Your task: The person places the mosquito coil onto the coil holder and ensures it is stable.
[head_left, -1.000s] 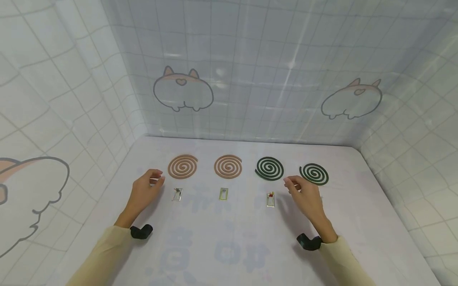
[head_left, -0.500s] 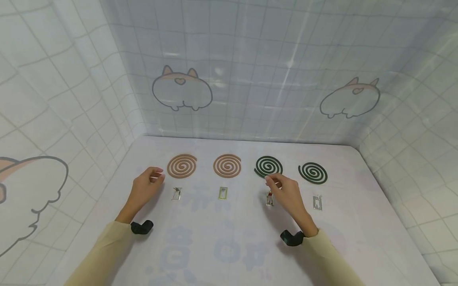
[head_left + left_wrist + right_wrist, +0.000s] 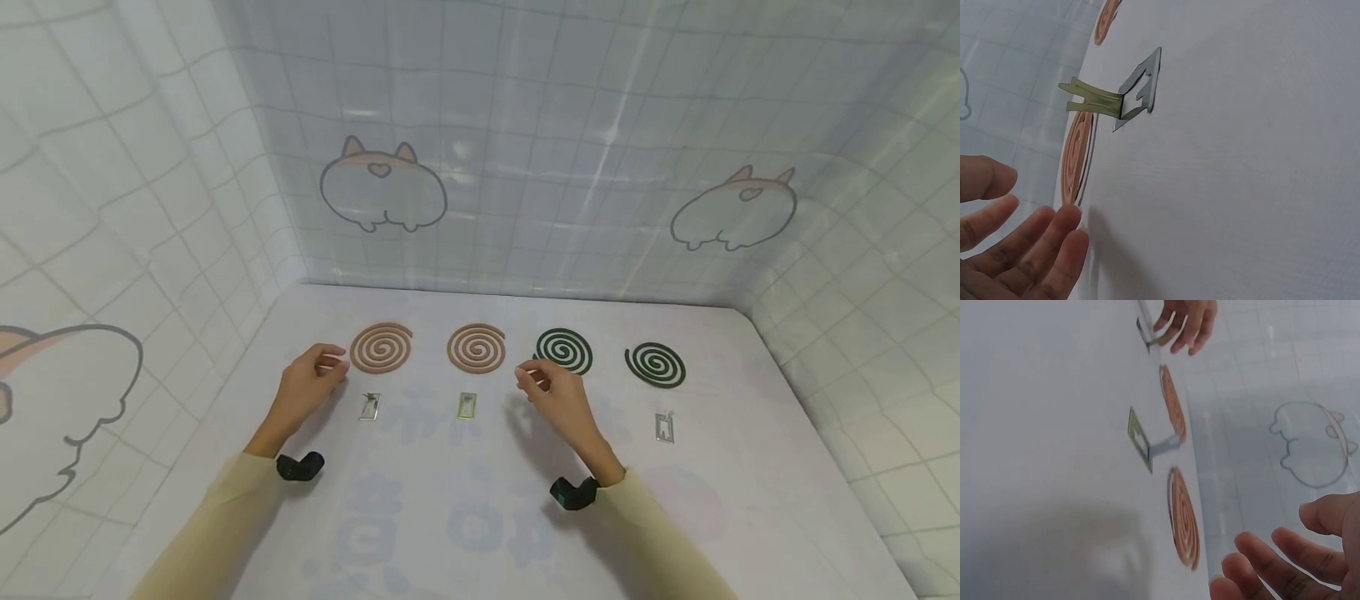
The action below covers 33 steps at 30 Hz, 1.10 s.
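Over the white tabletop, my left hand (image 3: 306, 385) hovers near the leftmost brown mosquito coil (image 3: 381, 350), fingers loosely bent around nothing. Close to it, the left wrist view shows a metal coil stand with a raised greenish tab (image 3: 1094, 101). My right hand (image 3: 561, 404) hangs in front of the left green mosquito coil (image 3: 564, 347), partly covering it; its fingers are relaxed and hold nothing. A second brown coil (image 3: 477, 349) lies left of that hand, with a yellow-green-edged stand (image 3: 1142, 442) before it. The red-tabbed stand is hidden behind the right hand.
Another green coil (image 3: 656, 365) lies at the right, with a silver stand (image 3: 664, 416) in front of it. A tile-patterned backdrop (image 3: 525, 167) rises behind the table (image 3: 465, 467) and along both sides.
My right hand has moved left from beside the right green coil, past the red-tabbed stand, uncovering the silver stand. The left hand has barely shifted.
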Available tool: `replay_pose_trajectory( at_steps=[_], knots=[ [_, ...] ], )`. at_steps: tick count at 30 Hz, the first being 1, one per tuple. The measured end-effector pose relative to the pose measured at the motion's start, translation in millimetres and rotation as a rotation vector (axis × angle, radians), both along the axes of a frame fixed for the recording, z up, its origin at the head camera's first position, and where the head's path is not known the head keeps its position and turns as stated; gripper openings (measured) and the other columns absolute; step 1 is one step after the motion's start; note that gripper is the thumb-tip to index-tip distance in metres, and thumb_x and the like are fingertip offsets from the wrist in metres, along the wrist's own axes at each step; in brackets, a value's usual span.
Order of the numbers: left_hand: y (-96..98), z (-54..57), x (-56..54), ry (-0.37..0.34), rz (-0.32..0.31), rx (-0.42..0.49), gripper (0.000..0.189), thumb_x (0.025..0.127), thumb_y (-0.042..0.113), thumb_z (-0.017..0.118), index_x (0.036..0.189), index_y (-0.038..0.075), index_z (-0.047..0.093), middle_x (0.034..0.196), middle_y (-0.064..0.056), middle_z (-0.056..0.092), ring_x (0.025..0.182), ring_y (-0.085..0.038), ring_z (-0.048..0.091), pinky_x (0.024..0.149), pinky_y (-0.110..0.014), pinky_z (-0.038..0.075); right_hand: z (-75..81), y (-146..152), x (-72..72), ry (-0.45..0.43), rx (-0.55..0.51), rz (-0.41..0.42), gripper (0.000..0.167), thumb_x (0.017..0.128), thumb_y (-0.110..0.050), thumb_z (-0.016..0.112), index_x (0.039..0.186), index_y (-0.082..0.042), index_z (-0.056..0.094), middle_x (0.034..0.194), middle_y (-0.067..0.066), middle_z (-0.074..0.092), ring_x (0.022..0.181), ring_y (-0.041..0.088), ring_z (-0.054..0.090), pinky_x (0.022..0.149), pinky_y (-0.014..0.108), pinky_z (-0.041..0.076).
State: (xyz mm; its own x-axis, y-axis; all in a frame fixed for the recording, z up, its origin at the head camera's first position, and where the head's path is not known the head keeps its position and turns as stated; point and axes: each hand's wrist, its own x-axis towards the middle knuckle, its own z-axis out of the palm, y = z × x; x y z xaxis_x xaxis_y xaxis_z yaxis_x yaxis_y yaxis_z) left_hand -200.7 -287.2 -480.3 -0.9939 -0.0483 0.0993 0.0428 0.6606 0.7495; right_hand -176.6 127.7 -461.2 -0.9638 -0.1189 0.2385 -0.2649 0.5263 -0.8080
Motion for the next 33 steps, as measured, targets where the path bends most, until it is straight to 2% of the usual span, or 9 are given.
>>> replay_pose_trajectory(
  at_steps=[3, 10, 15, 19, 24, 29, 33],
  knots=[
    [-1.2, 0.3, -2.4, -0.016, -0.007, 0.030, 0.035, 0.104, 0.018, 0.063, 0.133, 0.000, 0.058, 0.117, -0.024, 0.067, 0.098, -0.035, 0.069, 0.065, -0.026, 0.056, 1.1, -11, -1.6, -0.019, -0.011, 0.018, 0.022, 0.102, -0.030, 0.069, 0.113, -0.013, 0.075, 0.086, -0.003, 0.074, 0.070, 0.019, 0.070, 0.059, 0.030, 0.054],
    [-6.5, -3.8, -8.1, -0.060, -0.011, 0.068, 0.038, 0.104, 0.019, 0.064, 0.135, -0.001, 0.056, 0.120, -0.025, 0.065, 0.096, -0.034, 0.070, 0.068, -0.033, 0.059, 3.5, -39, -5.4, -0.130, -0.106, 0.117, 0.030, 0.103, -0.032, 0.066, 0.121, -0.008, 0.071, 0.094, 0.008, 0.075, 0.076, 0.035, 0.072, 0.055, 0.032, 0.058],
    [-8.1, -5.6, -12.6, -0.081, -0.017, 0.108, 0.038, 0.103, 0.019, 0.065, 0.135, -0.001, 0.056, 0.120, -0.025, 0.065, 0.094, -0.034, 0.072, 0.069, -0.033, 0.059, 6.3, -60, -5.5, -0.198, -0.182, 0.174, 0.035, 0.103, -0.035, 0.066, 0.124, -0.008, 0.070, 0.097, 0.006, 0.074, 0.078, 0.038, 0.072, 0.060, 0.041, 0.060],
    [-10.3, -5.4, -16.0, -0.100, -0.026, 0.148, 0.039, 0.103, 0.018, 0.066, 0.134, -0.002, 0.056, 0.121, -0.026, 0.064, 0.093, -0.033, 0.072, 0.070, -0.030, 0.059, 9.1, -76, -3.5, -0.256, -0.257, 0.207, 0.033, 0.102, -0.033, 0.067, 0.124, -0.009, 0.070, 0.104, 0.015, 0.073, 0.078, 0.038, 0.071, 0.061, 0.041, 0.061],
    [-14.2, -4.7, -18.6, -0.128, -0.030, 0.181, 0.041, 0.103, 0.019, 0.066, 0.136, -0.003, 0.055, 0.124, -0.028, 0.061, 0.093, -0.030, 0.073, 0.071, -0.030, 0.060, 6.8, -95, -5.1, -0.345, -0.338, 0.205, 0.034, 0.102, -0.035, 0.068, 0.127, -0.011, 0.069, 0.111, 0.021, 0.071, 0.081, 0.043, 0.070, 0.060, 0.034, 0.060],
    [-16.4, -5.3, -22.2, -0.155, -0.027, 0.195, 0.042, 0.103, 0.019, 0.066, 0.137, -0.004, 0.054, 0.125, -0.027, 0.060, 0.091, -0.025, 0.074, 0.072, -0.030, 0.060, 0.9, -114, -11.4, -0.392, -0.380, 0.199, 0.037, 0.102, -0.032, 0.068, 0.130, -0.008, 0.067, 0.110, 0.022, 0.071, 0.080, 0.045, 0.070, 0.062, 0.040, 0.062],
    [-16.8, -5.3, -27.4, -0.164, -0.025, 0.206, 0.043, 0.103, 0.019, 0.065, 0.138, -0.003, 0.054, 0.125, -0.026, 0.060, 0.089, -0.021, 0.073, 0.072, -0.029, 0.060, -2.7, -128, -18.3, -0.403, -0.396, 0.206, 0.040, 0.102, -0.027, 0.067, 0.134, -0.002, 0.064, 0.110, 0.024, 0.071, 0.079, 0.044, 0.070, 0.061, 0.038, 0.061]
  ],
)
